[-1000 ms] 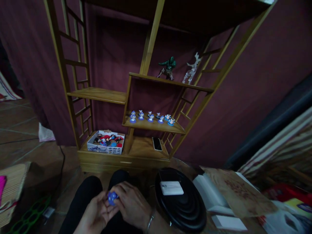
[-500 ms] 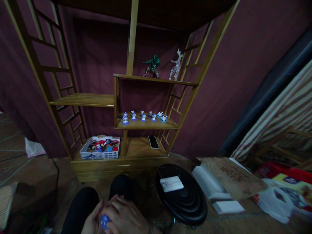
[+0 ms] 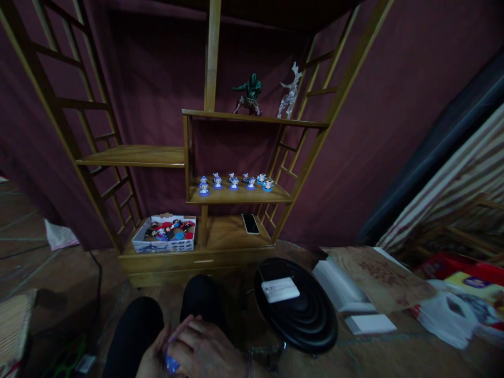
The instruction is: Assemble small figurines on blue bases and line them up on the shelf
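Note:
At the bottom of the head view, both my hands are together over my lap. A small blue-purple piece with pale specks (image 3: 172, 361) shows between them; its full shape is hidden. My left hand (image 3: 153, 354) cups it from the left, fingers largely covered. Over it curls my right hand (image 3: 208, 344), fingers bent around the piece. Ahead on the middle shelf (image 3: 236, 196) stand several small figurines (image 3: 234, 184) on purple and blue bases. Lower left, a cardboard box (image 3: 164, 245) contains a jumble of red, blue and dark figurines (image 3: 167, 231).
A green figure (image 3: 252, 92) and a clear deer (image 3: 290, 92) stand on the upper shelf. A phone (image 3: 250, 223) lies on the bottom shelf. To my right, a black stool (image 3: 311, 325) carries a white object (image 3: 280, 290). Boxes (image 3: 380, 275) and a plastic bag (image 3: 447, 315) lie beyond.
My right hand has turned a little further over the blue-purple piece, so less of it shows. The whole view has shifted slightly; the shelf items stay in place.

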Available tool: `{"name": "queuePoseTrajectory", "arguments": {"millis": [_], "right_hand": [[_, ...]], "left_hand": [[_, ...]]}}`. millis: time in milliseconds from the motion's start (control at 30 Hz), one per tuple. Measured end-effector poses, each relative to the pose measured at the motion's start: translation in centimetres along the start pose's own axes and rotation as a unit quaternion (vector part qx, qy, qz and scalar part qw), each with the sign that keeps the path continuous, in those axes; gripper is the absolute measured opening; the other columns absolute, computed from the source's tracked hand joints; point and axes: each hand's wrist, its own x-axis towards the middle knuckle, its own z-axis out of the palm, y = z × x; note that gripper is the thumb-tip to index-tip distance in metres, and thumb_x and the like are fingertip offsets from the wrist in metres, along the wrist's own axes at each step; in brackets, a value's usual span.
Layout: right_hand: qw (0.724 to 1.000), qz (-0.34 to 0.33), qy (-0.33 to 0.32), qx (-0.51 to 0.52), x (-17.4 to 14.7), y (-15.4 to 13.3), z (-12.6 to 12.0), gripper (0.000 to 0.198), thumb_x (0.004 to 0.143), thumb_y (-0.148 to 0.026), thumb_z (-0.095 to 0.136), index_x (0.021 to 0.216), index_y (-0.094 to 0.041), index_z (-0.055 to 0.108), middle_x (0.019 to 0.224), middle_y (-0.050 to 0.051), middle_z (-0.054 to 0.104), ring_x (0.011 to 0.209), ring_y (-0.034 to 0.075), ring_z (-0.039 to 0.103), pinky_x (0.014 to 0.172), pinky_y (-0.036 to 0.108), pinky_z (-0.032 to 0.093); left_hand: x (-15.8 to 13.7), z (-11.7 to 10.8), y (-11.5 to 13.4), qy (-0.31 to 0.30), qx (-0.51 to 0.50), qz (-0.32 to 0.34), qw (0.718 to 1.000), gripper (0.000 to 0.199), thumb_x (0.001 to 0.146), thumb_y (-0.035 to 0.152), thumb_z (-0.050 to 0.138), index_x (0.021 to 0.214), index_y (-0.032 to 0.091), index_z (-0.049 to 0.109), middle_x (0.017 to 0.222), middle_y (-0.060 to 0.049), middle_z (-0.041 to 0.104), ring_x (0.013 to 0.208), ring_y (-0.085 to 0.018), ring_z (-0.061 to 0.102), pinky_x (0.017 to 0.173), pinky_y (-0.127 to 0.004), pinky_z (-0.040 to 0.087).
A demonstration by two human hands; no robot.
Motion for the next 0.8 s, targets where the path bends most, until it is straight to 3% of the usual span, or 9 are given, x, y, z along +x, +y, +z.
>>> {"name": "queuePoseTrajectory", "arguments": {"millis": [300, 567, 800], "right_hand": [[0.999, 0.011, -0.020, 0.048, -1.0, 0.4, -0.2, 0.023, 0.082, -0.032, 0.049, 0.102, -0.019, 0.047, 0.096, 0.000, 0.060, 0.091, 0.014, 0.051, 0.085, 0.023, 0.038], [0.990, 0.068, -0.009, 0.126, -0.3, 0.4, -2.2, 0.024, 0.087, -0.030, 0.042, 0.110, -0.024, 0.047, 0.104, -0.001, 0.060, 0.096, 0.013, 0.048, 0.089, 0.021, 0.036], [0.981, 0.104, 0.013, 0.162, -0.5, 0.1, -2.6, 0.034, 0.085, -0.025, 0.046, 0.118, -0.021, 0.044, 0.112, 0.000, 0.057, 0.101, 0.014, 0.046, 0.094, 0.023, 0.034]], "left_hand": [[0.2, -0.1, -0.6, -0.021, 0.014, 0.030, 0.999, 0.035, 0.080, 0.017, 0.046, 0.114, 0.015, 0.053, 0.073, -0.006, 0.065, 0.065, -0.018, 0.062, 0.058, -0.027, 0.044], [0.7, 0.7, 0.3, -0.009, 0.005, 0.057, 0.998, 0.029, 0.077, 0.018, 0.050, 0.105, 0.018, 0.059, 0.063, -0.002, 0.062, 0.053, -0.014, 0.058, 0.047, -0.021, 0.039], [-0.1, 2.1, -0.1, 0.003, -0.005, 0.074, 0.997, 0.029, 0.078, 0.016, 0.048, 0.105, 0.018, 0.059, 0.069, -0.003, 0.063, 0.052, -0.012, 0.057, 0.043, -0.019, 0.038]]}}
